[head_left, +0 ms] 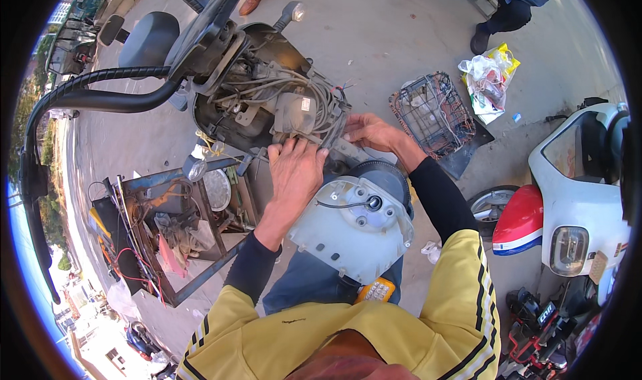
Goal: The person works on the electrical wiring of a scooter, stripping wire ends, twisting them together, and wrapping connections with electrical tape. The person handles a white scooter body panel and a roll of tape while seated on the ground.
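Observation:
An opened scooter front housing (231, 129) fills the upper middle, packed with grey cables (264, 92) and a dusty boxy unit (294, 112). My left hand (297, 169) rests on its near edge, fingers bent and pressed over the rim; what is under the fingertips is hidden. At the housing's right side, my right hand (374, 134) has its fingers curled near the cable bundle, their grip too small to make out. Below both hands, a translucent white plastic panel (334, 233) with a short black cable lies over my legs, beside a dark ribbed round part (381, 173).
A cluttered metal cart (237, 249) stands left, handlebar (120, 96) above it. A wire basket (431, 112) and plastic bags (488, 82) lie at upper right. A white scooter (562, 166) occupies the right side; another person's dark-trousered leg (501, 19) is at the top.

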The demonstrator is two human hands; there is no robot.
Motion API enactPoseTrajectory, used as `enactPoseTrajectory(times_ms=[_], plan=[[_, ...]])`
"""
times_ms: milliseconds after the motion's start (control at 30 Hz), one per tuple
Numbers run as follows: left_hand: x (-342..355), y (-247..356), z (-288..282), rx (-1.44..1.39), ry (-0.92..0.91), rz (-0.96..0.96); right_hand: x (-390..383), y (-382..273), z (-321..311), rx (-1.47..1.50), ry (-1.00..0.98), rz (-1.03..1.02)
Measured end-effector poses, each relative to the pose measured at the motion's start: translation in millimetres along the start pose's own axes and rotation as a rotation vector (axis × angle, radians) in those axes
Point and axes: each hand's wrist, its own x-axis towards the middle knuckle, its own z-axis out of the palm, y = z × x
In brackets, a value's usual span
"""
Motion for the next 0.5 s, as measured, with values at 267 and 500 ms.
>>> enactPoseTrajectory(times_ms=[267,500], plan=[[-4.5,-4.4,1.8,-0.045,0.086,0.051,-51.9,4.0,-15.3,-0.075,0.13,0.062],[-9.7,-9.9,-3.8,-0.194,0.269,0.068,-38.8,-5.5,2.8,-0.272,0.147,-0.129]])
